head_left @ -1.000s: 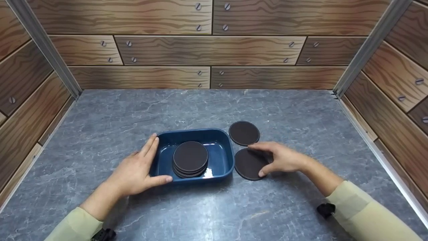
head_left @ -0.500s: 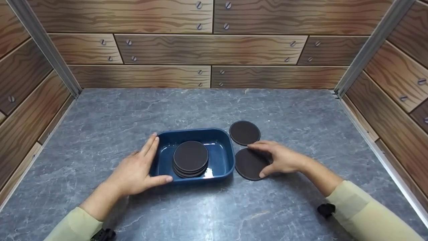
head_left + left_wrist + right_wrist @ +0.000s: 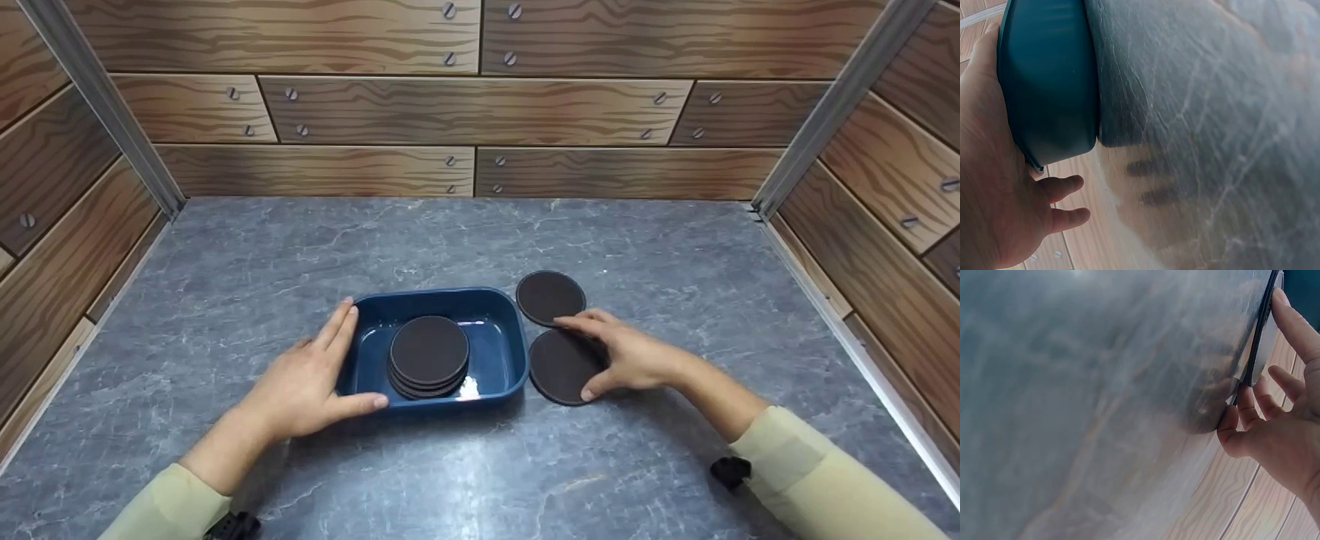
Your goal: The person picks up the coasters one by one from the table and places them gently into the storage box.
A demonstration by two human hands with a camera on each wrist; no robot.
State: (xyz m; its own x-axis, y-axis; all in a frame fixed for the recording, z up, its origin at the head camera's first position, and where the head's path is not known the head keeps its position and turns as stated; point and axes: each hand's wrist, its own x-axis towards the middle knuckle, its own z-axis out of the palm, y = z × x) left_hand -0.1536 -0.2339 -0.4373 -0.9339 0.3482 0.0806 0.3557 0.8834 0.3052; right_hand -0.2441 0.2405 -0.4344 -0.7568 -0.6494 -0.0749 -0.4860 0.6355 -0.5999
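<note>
A blue rectangular baking dish stands on the table with a stack of round dark brown coasters inside it. My left hand holds the dish's left end, thumb at the near rim and fingers at the far corner. Two of its fingers extend free below the dish in the left wrist view. To the right of the dish lies a single coaster, gripped by my right hand with thumb and fingers at opposite edges. In the right wrist view the fingertips meet the coaster's thin edge.
Another coaster lies flat just beyond the gripped one, close to the dish's far right corner. Wood-patterned walls enclose the grey marbled table at the back and both sides.
Both hands, the dish and the coasters keep nearly the same places. A finger of my right hand shows slightly more raised now, and the head view has shifted a little.
</note>
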